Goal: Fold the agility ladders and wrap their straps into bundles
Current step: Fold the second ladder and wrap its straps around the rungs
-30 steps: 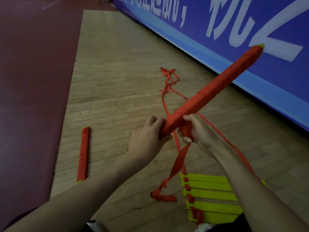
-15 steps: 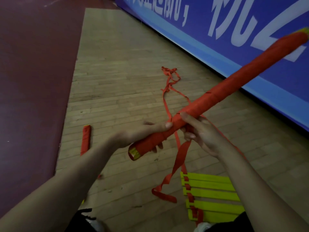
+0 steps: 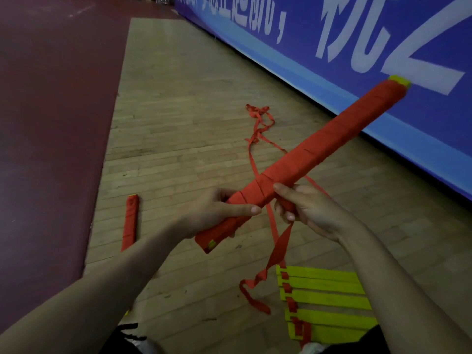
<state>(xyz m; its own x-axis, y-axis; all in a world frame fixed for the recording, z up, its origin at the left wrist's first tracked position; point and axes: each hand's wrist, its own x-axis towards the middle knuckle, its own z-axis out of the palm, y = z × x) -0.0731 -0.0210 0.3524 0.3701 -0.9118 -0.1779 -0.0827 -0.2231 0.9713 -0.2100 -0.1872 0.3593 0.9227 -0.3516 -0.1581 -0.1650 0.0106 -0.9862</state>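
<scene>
The wooden floor (image 3: 178, 123) fills most of my view, with a maroon strip (image 3: 51, 123) along its left and a blue banner (image 3: 332, 34) with white lettering down the right. Across the middle I hold the bundle (image 3: 319, 146) off the floor. It slants from low on my left to high on the right, where its yellow tip shows against the banner. Below my right forearm the ladder (image 3: 327, 302) lies flat, yellow rungs stacked close (my arm cuts off the right ends of the nearest ones). The strap (image 3: 278, 249) hangs loose from the bundle and drops to the floor just left of the ladder. More of it trails to a tangle farther up the boards. A second bundle (image 3: 130, 221) lies on the floor near the maroon edge. My left hand (image 3: 212, 213) is wrapped round the bundle's lower part, thumb along it. My right hand (image 3: 306, 210) is curled tight on the strap just under the bundle, thumb touching the wrap.
</scene>
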